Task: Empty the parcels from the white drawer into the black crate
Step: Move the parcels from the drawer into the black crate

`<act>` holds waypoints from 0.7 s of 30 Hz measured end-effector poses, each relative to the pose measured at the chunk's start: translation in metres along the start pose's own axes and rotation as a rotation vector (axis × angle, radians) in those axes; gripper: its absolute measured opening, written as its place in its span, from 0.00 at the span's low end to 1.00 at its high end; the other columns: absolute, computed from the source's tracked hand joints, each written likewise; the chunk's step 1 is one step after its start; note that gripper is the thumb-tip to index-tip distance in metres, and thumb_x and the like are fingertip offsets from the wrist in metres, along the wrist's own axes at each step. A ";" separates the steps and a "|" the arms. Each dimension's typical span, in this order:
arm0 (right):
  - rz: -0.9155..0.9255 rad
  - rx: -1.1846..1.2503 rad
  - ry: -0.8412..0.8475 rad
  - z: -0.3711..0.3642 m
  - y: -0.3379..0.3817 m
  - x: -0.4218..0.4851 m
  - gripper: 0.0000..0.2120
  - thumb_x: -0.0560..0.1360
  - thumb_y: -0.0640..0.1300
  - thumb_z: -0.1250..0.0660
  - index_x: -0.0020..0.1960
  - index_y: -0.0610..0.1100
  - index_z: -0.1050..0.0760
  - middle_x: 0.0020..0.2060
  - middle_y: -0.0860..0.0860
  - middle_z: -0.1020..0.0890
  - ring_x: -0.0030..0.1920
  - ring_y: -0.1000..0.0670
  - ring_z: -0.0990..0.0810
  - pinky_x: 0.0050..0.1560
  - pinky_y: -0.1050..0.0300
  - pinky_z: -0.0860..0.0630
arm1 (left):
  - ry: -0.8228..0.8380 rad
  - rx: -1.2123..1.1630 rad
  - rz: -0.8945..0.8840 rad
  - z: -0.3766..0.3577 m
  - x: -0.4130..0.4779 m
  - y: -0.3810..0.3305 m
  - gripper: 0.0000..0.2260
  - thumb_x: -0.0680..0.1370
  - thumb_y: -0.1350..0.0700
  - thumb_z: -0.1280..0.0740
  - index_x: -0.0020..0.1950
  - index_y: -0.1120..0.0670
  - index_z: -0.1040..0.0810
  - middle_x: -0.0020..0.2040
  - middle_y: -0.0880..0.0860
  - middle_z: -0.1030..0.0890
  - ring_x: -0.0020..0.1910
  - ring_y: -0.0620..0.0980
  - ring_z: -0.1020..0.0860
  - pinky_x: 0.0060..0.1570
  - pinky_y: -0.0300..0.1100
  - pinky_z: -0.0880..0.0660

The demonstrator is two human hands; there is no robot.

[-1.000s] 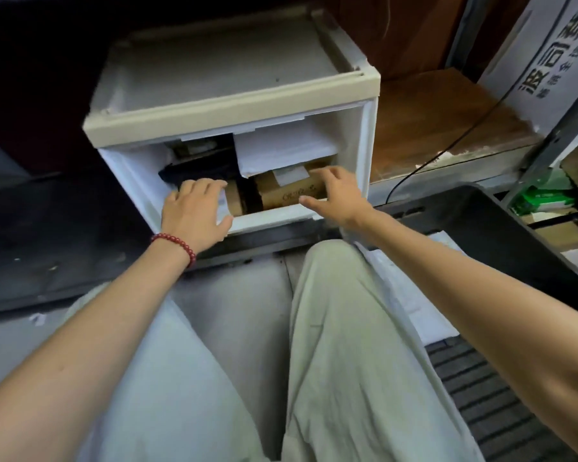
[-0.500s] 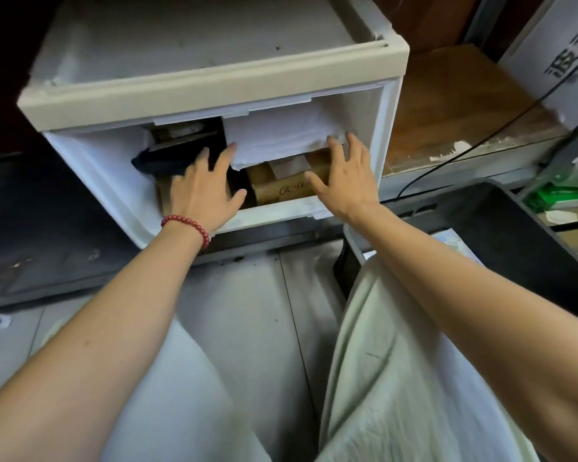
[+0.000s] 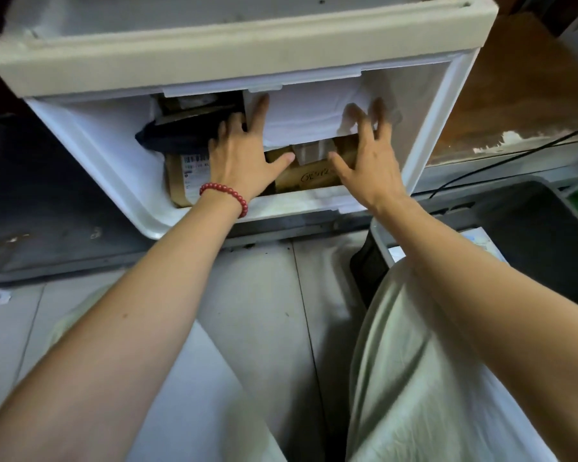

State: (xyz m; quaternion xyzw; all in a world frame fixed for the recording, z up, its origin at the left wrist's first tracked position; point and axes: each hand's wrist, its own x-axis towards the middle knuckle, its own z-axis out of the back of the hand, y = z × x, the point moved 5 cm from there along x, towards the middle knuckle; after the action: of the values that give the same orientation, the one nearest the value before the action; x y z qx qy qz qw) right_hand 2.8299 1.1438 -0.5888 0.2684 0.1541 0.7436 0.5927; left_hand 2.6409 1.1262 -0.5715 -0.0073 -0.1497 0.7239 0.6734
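Both hands, left (image 3: 244,161) and right (image 3: 367,161), spread open flanking the white parcel (image 3: 307,118); grip its sides, then swing toward the black crate (image 3: 531,228) at 4 o'clock.

You get soft, even light; the drawer (image 3: 121,155) interior is bright, fingertips (image 3: 377,108) inside it blur, edges around it bow
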 end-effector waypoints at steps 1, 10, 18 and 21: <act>-0.001 0.001 -0.010 0.000 0.001 0.000 0.33 0.78 0.52 0.34 0.77 0.49 0.45 0.78 0.43 0.52 0.67 0.41 0.28 0.64 0.46 0.28 | 0.003 -0.004 -0.004 -0.001 0.000 0.000 0.38 0.75 0.38 0.35 0.79 0.46 0.51 0.71 0.62 0.36 0.68 0.63 0.36 0.62 0.55 0.34; 0.032 0.036 0.042 0.000 0.015 -0.030 0.39 0.79 0.49 0.35 0.79 0.41 0.56 0.78 0.42 0.55 0.76 0.47 0.50 0.64 0.68 0.50 | -0.036 -0.295 0.047 -0.006 -0.003 0.006 0.44 0.72 0.41 0.29 0.78 0.54 0.49 0.74 0.60 0.43 0.72 0.59 0.38 0.65 0.47 0.33; -0.155 0.223 -0.047 0.005 0.012 -0.038 0.43 0.78 0.52 0.34 0.79 0.40 0.58 0.78 0.41 0.58 0.77 0.46 0.49 0.59 0.74 0.52 | -0.092 -0.403 0.050 0.001 -0.035 0.010 0.41 0.71 0.47 0.26 0.77 0.58 0.44 0.74 0.57 0.41 0.71 0.54 0.36 0.68 0.39 0.39; -0.253 0.309 -0.080 0.005 0.007 -0.037 0.44 0.77 0.54 0.33 0.79 0.39 0.57 0.78 0.42 0.54 0.78 0.46 0.50 0.68 0.66 0.52 | -0.076 -0.415 0.055 0.002 -0.048 0.012 0.41 0.71 0.49 0.26 0.77 0.58 0.44 0.74 0.56 0.41 0.72 0.53 0.37 0.67 0.37 0.40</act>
State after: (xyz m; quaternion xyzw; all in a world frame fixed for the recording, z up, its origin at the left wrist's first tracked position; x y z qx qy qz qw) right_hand 2.8333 1.1065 -0.5887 0.3639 0.2753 0.6196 0.6386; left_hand 2.6335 1.0784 -0.5811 -0.1226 -0.3208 0.6954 0.6312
